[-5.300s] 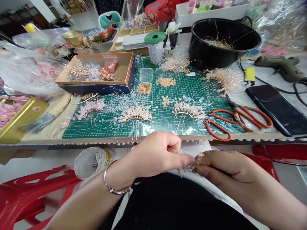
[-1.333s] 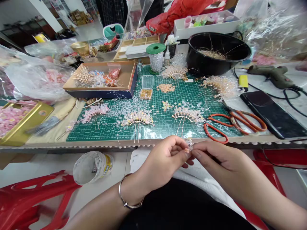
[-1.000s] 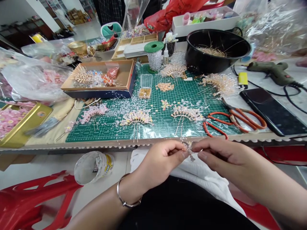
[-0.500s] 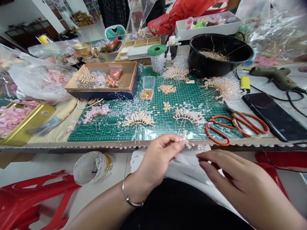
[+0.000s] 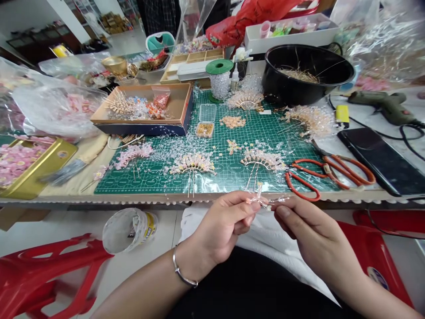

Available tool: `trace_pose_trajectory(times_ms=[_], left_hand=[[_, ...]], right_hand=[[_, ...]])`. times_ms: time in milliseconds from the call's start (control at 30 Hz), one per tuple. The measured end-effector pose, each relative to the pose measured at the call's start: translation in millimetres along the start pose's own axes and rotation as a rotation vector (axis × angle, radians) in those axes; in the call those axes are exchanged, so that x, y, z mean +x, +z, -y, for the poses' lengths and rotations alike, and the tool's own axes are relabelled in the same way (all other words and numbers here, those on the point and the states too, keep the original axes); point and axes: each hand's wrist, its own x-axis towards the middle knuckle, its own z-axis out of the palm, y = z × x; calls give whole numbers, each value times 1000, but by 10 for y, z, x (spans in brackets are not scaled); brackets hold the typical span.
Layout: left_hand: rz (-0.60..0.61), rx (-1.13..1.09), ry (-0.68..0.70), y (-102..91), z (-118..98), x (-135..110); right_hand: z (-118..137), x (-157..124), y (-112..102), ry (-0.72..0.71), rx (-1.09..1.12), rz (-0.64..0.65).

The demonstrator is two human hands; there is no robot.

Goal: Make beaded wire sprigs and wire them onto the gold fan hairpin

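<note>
Here's the beaded sprig [image 5: 260,202], partly covered by the left hand [image 5: 224,223], details too fine to follow; the gold tin [image 5: 36,182] runs off frame left. Green mat [image 5: 229,178] on the worktop [image 5: 159,196], red stool [image 5: 20,268] below. Wrists angle inward: the left hand pinches the sprig just off the front edge, the right hand [image 5: 312,223] grips its other end.

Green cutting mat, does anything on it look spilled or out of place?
Yes: pale clear beads lie strewn loose behind the front row's middle comb, rather than contained like the gold pieces in their small clear box.
</note>
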Motion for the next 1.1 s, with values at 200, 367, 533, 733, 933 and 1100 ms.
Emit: trace_pose_trajectory(times_ms=[200, 367, 533, 733, 933, 1100], left_hand=[[7, 17, 26, 30, 49, 31], [56, 47, 7, 26, 73, 32], [58, 83, 7, 25, 67, 17], [161, 103, -30, -3, 71, 18], [196, 189, -52, -16, -12, -53], [127, 250, -80, 25, -32, -67]], right_hand=[[76, 74, 53, 226, 281, 218], [66, 97, 141, 406, 483, 408], [-25, 79, 140, 482, 542, 507], [-42, 16, 173, 426, 425, 609], [-51, 77, -157, 139, 23, 449], [203, 40, -533, -309, -386, -17]])
